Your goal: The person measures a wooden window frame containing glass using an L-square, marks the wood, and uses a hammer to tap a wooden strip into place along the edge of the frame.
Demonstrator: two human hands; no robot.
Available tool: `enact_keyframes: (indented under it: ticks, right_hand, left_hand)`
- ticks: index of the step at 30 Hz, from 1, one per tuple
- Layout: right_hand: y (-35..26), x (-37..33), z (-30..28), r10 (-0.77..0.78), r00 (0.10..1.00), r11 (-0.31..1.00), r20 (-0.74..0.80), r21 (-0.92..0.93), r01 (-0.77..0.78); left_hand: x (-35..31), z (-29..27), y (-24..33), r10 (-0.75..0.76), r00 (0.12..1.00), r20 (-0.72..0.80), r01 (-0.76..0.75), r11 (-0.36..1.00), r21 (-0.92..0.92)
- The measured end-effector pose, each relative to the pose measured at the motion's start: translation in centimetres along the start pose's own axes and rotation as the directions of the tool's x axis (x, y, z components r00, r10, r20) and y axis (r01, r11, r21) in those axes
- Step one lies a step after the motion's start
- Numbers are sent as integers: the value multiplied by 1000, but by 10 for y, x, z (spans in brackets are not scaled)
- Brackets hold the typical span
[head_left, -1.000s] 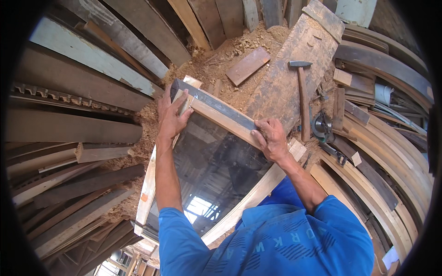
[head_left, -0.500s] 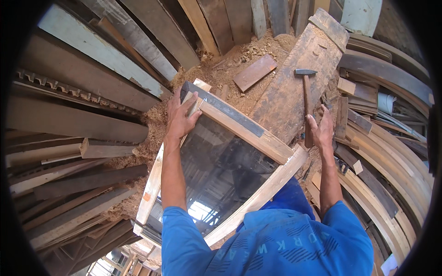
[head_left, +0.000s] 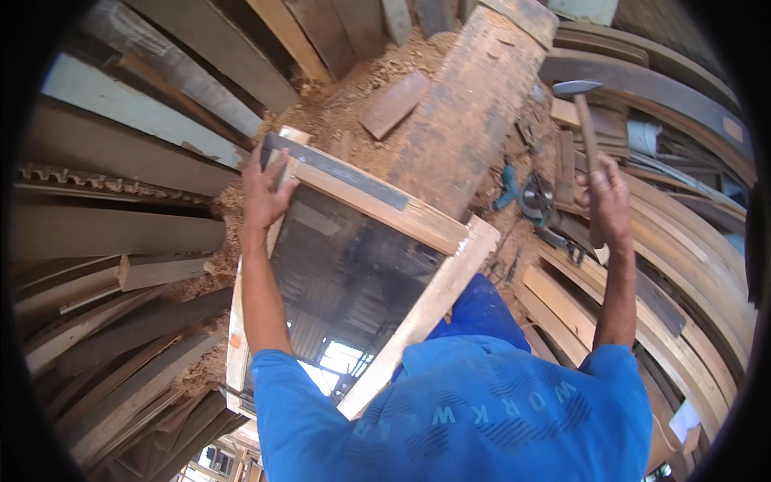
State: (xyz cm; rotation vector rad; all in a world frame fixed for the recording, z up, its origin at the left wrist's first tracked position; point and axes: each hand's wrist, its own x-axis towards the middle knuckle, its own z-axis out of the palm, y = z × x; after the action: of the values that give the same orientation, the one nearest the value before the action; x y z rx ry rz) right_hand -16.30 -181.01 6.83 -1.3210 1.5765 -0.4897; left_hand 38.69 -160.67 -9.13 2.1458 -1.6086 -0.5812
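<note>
A pale wooden frame (head_left: 434,227) around a dark reflective glass pane (head_left: 353,249) leans in front of me. A grey strip (head_left: 353,178) runs along its upper rail. My left hand (head_left: 263,193) is clasped round the frame's upper left corner, with thumb and fingers on either side of the wood. Off to the right, my right hand (head_left: 612,201) grips a hammer (head_left: 589,136) by its wooden handle. Its metal head points up and away from me, well apart from the frame.
A worn plank bench (head_left: 450,104) stretches away beyond the frame. A reddish-brown board (head_left: 395,104) lies in sawdust beside it. A teal power tool with a round metal part (head_left: 536,197) sits right of the bench. Stacked boards (head_left: 120,213) flank the left, curved-looking timbers (head_left: 675,265) the right.
My right hand has lifted the hammer off the bench area and swung it to the right, uncovering the teal tool. My left hand stays on the frame corner; the whole view has shifted.
</note>
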Motion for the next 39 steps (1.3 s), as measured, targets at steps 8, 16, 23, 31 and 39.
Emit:
enact_keyframes:
  ticks: [8, 16, 23, 31, 39]
  right_hand:
    - [58, -63, -20, 185, 959, 902, 212, -424, -81]
    - [47, -39, -26, 131, 979, 990, -154, -26, -136]
    - [47, -80, -8, 289, 835, 889, 469, -455, -52]
    - [17, -65, 41, 204, 938, 972, 279, -168, -162]
    - [14, -73, 53, 301, 838, 930, 455, -335, -152]
  left_hand:
    - [8, 4, 3, -15, 1000, -13, 15, 1000, 22]
    - [5, -2, 5, 8, 1000, -2, -8, 1000, 13]
    - [3, -3, 3, 0, 1000, 4, -1, 996, 91]
    - [6, 0, 5, -19, 1000, 2, 19, 999, 26]
    - [4, -1, 5, -1, 1000, -7, 1, 1000, 20]
